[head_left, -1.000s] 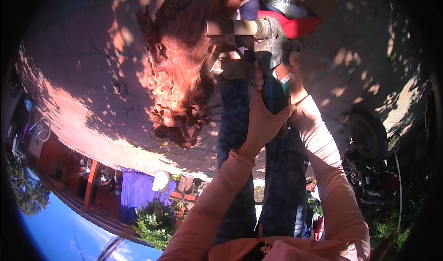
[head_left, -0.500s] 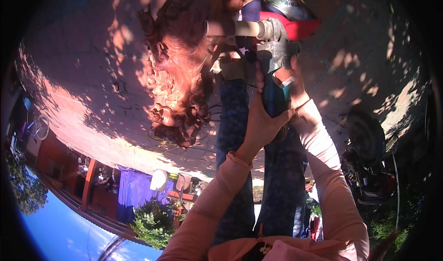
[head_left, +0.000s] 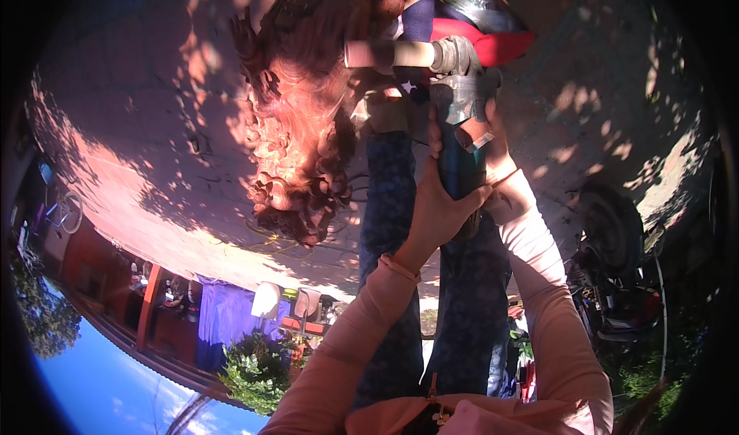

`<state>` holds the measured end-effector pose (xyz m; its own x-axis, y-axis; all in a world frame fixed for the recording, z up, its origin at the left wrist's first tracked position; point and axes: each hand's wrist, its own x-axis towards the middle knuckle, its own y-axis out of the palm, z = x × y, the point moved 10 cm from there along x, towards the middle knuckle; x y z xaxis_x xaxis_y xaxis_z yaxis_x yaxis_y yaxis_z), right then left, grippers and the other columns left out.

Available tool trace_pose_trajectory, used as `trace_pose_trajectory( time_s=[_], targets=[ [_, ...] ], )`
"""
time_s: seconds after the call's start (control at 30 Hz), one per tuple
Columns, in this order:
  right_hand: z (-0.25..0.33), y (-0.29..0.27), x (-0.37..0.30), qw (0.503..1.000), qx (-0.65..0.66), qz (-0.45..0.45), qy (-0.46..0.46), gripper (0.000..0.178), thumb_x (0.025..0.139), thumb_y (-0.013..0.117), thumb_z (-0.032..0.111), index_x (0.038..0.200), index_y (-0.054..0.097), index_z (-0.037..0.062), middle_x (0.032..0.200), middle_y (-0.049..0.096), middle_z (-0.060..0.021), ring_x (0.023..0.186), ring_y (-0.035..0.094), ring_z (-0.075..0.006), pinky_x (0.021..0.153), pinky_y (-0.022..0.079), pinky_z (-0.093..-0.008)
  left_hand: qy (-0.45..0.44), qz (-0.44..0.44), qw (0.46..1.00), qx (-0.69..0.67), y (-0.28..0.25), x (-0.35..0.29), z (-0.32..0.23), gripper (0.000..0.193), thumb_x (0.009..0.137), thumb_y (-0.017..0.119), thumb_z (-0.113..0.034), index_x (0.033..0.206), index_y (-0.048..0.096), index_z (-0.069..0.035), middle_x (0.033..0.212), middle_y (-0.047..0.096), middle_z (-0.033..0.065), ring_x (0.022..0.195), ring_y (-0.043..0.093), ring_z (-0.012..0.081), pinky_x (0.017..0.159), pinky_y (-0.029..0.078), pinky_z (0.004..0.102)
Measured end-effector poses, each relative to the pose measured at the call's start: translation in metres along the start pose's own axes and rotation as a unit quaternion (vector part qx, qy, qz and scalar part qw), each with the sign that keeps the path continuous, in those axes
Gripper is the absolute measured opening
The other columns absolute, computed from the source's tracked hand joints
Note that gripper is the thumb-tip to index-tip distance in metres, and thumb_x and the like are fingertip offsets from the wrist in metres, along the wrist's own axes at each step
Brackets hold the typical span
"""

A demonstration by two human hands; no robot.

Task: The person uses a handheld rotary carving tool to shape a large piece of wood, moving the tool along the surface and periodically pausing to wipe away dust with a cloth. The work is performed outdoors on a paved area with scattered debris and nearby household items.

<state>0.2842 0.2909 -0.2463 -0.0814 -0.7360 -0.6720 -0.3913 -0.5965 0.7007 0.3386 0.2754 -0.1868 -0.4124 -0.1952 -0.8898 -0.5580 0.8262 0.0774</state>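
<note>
A teal power tool with a grey metal head, which looks like an angle grinder (head_left: 463, 162), is held over my legs. A pale cylindrical drum (head_left: 389, 55) extends leftward from its head, with its tip against or just in front of a carved reddish-brown wooden piece (head_left: 296, 127). My left hand (head_left: 440, 204) wraps the tool's body from the left, thumb across it. From the right, my right hand (head_left: 499, 154) closes around the same body near the head, its fingers partly hidden. The carving has curled, ruffled edges down its lower part.
A red cloth (head_left: 500, 48) and a shiny clear bag (head_left: 469, 0) lie beyond the tool. Paved ground (head_left: 138, 165) bears dappled shade. A motorcycle wheel (head_left: 612, 223) stands at the right. Purple cloth (head_left: 231, 319) and a white chair (head_left: 265, 300) show at the lower left.
The drum and tool head have shifted very slightly downward and right against the carving. Both hands keep their hold on the tool.
</note>
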Motion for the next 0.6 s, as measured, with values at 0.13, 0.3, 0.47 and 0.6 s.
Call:
trace_pose_trajectory(
  time_s=[0.13, 0.3, 0.47, 0.6],
  targets=[
    [0.01, 0.0, 0.006, 1.0, 0.016, 0.01, 0.014, 0.077, 0.084, 0.052, 0.065, 0.128, 0.048, 0.0016, 0.104, 0.062, -0.017, 0.086, 0.062, -0.0281, 0.074, 0.051, -0.0379, -0.012, 0.009, 1.0, -0.003, 0.005, 0.009, -0.005, 0.078, 0.071, 0.079, -0.02, 0.128, 0.035, 0.008, 0.111, 0.057, 0.0207, 0.1, 0.06, 0.0239, 0.085, 0.05, 0.0336],
    [0.01, -0.001, 0.009, 0.999, -0.026, 0.036, 0.001, 0.078, 0.084, 0.051, 0.066, 0.128, 0.048, 0.0012, 0.101, 0.062, -0.0177, 0.085, 0.061, -0.0281, 0.074, 0.051, -0.0376, 0.032, 0.005, 0.999, -0.01, 0.0, 0.011, -0.007, 0.079, 0.069, 0.08, -0.022, 0.127, 0.036, 0.008, 0.11, 0.058, 0.0213, 0.099, 0.062, 0.0252, 0.083, 0.05, 0.0344],
    [0.001, 0.0, -0.001, 1.0, -0.002, -0.01, -0.008, 0.077, 0.084, 0.05, 0.067, 0.123, 0.052, 0.0004, 0.1, 0.062, -0.0163, 0.084, 0.061, -0.0256, 0.073, 0.051, -0.0357, 0.011, 0.002, 1.0, 0.025, -0.003, 0.002, 0.002, 0.078, 0.07, 0.08, -0.021, 0.128, 0.036, 0.007, 0.11, 0.059, 0.0193, 0.099, 0.061, 0.024, 0.084, 0.049, 0.0343],
    [0.012, 0.005, 0.009, 0.999, 0.003, 0.047, 0.001, 0.079, 0.084, 0.051, 0.067, 0.125, 0.049, 0.0004, 0.102, 0.061, -0.0163, 0.086, 0.061, -0.0261, 0.075, 0.051, -0.0375, 0.028, 0.008, 0.998, 0.051, -0.001, 0.014, -0.015, 0.076, 0.073, 0.08, -0.02, 0.13, 0.037, 0.007, 0.109, 0.061, 0.0151, 0.097, 0.061, 0.0186, 0.084, 0.05, 0.0309]
  ],
)
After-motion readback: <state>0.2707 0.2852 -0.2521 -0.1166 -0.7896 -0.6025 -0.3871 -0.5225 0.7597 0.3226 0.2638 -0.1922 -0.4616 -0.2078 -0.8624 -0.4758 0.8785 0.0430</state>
